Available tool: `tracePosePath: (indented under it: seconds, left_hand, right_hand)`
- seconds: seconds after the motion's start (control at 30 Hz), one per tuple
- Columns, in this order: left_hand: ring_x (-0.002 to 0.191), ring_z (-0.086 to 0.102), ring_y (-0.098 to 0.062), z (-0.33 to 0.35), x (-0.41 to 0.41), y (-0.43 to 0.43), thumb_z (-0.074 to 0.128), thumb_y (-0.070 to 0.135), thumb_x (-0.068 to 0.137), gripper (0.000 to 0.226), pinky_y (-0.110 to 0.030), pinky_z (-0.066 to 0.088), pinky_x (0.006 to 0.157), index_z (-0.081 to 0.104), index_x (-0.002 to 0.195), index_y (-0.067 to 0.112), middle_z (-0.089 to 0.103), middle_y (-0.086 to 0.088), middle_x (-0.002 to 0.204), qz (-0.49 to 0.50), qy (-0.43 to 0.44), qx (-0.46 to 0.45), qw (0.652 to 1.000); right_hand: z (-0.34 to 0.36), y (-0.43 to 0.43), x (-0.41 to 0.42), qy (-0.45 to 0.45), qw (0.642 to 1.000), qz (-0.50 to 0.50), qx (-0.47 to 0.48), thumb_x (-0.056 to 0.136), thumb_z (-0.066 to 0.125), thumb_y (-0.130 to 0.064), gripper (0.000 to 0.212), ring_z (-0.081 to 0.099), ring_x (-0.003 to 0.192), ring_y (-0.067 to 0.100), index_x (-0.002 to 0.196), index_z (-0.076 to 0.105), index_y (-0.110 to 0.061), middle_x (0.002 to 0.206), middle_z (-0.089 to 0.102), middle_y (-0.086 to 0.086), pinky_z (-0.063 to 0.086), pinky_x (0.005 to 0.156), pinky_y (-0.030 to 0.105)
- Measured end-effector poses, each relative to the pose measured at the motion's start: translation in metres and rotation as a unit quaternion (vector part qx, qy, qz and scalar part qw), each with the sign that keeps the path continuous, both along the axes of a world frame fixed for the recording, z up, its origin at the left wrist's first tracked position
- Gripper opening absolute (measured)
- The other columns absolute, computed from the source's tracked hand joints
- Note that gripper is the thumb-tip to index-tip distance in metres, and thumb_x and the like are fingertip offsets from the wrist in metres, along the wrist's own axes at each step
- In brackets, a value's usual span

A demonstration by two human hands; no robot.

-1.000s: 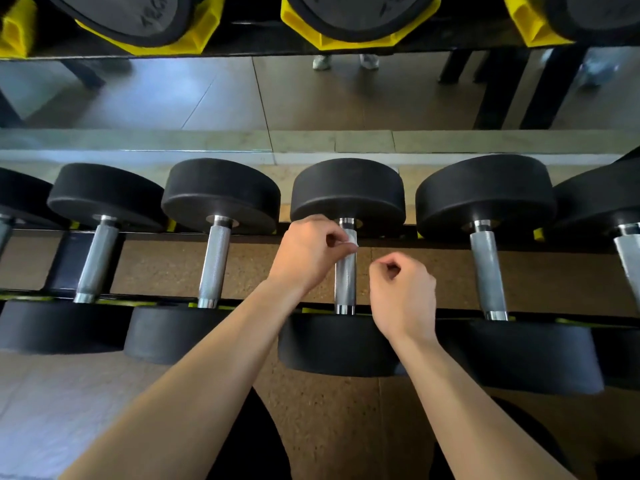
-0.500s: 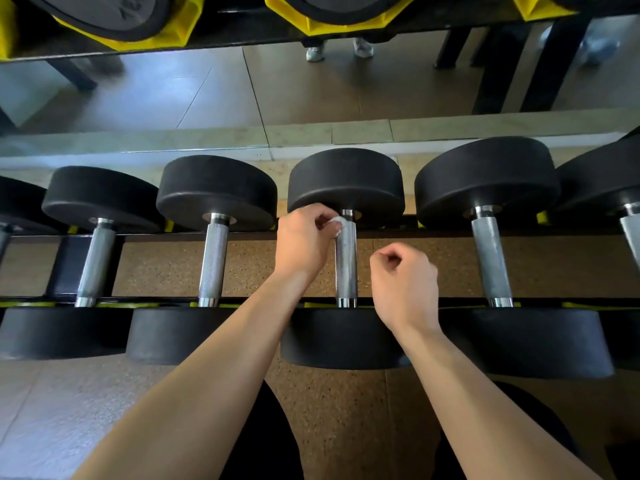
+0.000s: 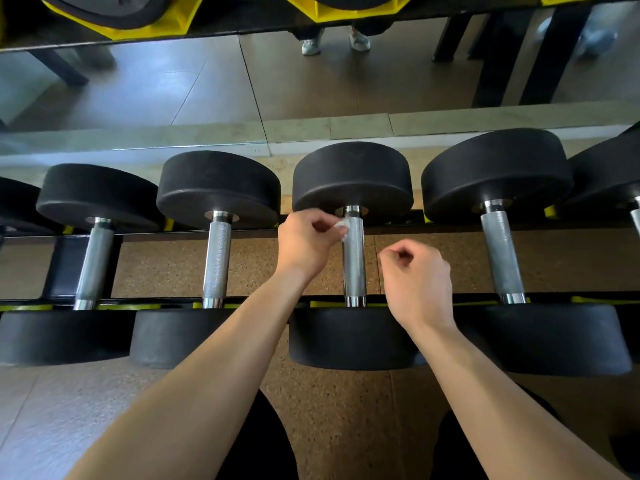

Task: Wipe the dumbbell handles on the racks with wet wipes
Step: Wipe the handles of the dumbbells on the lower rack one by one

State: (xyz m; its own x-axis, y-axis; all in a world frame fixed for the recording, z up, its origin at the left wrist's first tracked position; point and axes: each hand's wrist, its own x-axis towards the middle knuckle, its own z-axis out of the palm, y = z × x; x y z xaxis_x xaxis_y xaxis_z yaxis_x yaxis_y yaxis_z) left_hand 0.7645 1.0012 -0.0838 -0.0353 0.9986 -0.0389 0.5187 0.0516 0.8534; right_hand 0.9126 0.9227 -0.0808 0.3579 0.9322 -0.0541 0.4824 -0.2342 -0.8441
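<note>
a low black rack (image 3: 64,265) carries a row of black dumbbells lying side by side, steel handles pointing away from the person, and the middle dumbbell (image 3: 353,178) sits straight ahead between the two forearms. its knurled handle (image 3: 355,268) has the right hand (image 3: 419,282) just beside it, curled into a loose fist with nothing in it. the left hand (image 3: 306,244) is at the handle's far end, just under the far head, its fingers curled and pinching a small white wet wipe (image 3: 343,224) against the metal.
</note>
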Motion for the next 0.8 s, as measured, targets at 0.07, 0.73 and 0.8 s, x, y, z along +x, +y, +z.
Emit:
tracePosePath:
  seconds: [0.07,0.73,0.8]
  left_hand:
    - [0.08,0.069,-0.002,-0.002,-0.01,-0.017,0.081,0.027,0.085,0.009,-0.028,0.059,0.08,0.075,0.078,0.029,0.073,0.012,0.081,-0.05,0.038,-0.03,0.998]
    - [0.075,0.062,0.005,0.009,-0.015,-0.013,0.084,0.029,0.081,0.007,-0.008,0.047,0.071,0.078,0.083,0.024,0.069,0.016,0.08,-0.187,0.14,-0.004,0.972]
    - [0.081,0.06,0.005,0.008,-0.007,0.0,0.08,0.029,0.085,0.009,-0.007,0.043,0.074,0.079,0.09,0.022,0.069,0.015,0.088,-0.13,0.122,0.061,0.982]
  right_hand:
    - [0.0,0.001,0.0,0.005,1.0,-0.001,-0.003,0.098,0.06,-0.02,0.011,0.064,0.073,0.0,0.095,0.07,-0.024,0.084,0.068,-0.011,0.041,0.057,0.008]
    - [0.001,0.002,-0.001,0.007,1.0,-0.003,-0.015,0.098,0.06,-0.021,0.012,0.064,0.073,0.0,0.094,0.071,-0.024,0.081,0.068,-0.011,0.039,0.056,0.007]
    - [0.0,0.002,-0.001,0.003,1.0,-0.005,-0.013,0.098,0.06,-0.022,0.012,0.064,0.072,-0.001,0.094,0.071,-0.024,0.08,0.068,-0.012,0.04,0.056,0.007]
